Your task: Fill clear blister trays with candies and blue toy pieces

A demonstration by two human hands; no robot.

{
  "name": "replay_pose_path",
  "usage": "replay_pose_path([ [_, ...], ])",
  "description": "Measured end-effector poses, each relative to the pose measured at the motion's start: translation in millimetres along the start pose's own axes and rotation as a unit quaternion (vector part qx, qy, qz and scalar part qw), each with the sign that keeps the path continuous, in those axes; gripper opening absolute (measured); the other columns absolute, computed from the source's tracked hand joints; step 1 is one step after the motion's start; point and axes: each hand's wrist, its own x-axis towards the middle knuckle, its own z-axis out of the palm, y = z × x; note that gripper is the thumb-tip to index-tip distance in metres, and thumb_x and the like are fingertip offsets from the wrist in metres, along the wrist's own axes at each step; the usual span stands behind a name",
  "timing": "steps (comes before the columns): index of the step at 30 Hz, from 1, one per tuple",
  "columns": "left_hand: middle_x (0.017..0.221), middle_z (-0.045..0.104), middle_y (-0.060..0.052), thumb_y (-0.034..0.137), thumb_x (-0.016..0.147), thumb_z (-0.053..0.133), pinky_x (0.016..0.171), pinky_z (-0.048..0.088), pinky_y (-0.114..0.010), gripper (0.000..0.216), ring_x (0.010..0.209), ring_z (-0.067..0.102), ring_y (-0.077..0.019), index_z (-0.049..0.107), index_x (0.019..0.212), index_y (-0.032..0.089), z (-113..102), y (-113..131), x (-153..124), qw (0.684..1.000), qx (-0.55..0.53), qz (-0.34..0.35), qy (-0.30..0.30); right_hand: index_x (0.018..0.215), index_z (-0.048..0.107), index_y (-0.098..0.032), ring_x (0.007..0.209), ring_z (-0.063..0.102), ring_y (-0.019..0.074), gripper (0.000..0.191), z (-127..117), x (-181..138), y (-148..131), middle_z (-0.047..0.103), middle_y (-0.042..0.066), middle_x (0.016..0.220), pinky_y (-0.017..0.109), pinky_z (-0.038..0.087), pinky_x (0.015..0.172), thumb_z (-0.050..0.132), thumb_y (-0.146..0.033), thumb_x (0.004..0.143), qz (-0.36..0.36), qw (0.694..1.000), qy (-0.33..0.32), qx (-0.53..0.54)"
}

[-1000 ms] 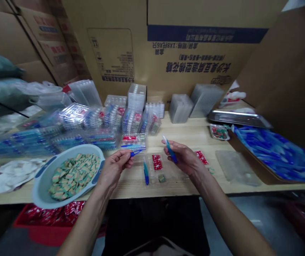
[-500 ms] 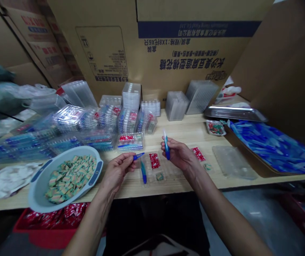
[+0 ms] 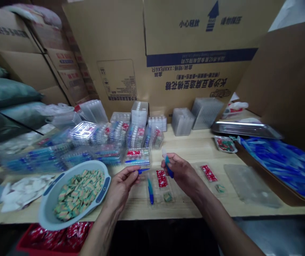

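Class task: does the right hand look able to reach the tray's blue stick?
Probably yes: only a red packet lies between the right hand and the blue stick, but that hand holds a blue piece.

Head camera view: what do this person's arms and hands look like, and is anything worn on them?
The left hand and right hand are bare, without gloves, and so are the left forearm and right forearm: no sleeves, watch or bracelet show. No rings can be made out either.
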Motion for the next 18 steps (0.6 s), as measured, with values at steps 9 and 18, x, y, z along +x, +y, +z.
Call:
replay_pose_path([
  [9,0.067,0.069,-0.004,0.05,0.066,0.088,0.055,0.048,-0.022,0.043,0.056,0.058,-0.0111,0.075,0.083,0.012,-5.4,20.1,1.8,0.996,0.054,0.067,-0.019,0.102,0.054,-0.023,0.061,0.052,0.0165,0.009,8.2,-24.4,-10.8,0.06,0.0,0.076,0.03,0.037,0.06,0.053,-0.029,0.095,-0.166,0.858,-0.02,-0.486],
  [18,0.066,0.067,-0.003,0.053,0.07,0.085,0.052,0.044,-0.022,0.043,0.053,0.056,-0.01,0.071,0.074,0.013,-9.6,14.2,-2.8,0.996,0.062,0.048,-0.043,0.104,0.053,-0.021,0.086,0.06,0.0219,0.013,23.6,-24.1,-16.5,0.059,0.008,0.099,0.035,0.045,0.076,0.043,-0.017,0.096,-0.233,0.772,-0.101,-0.583],
])
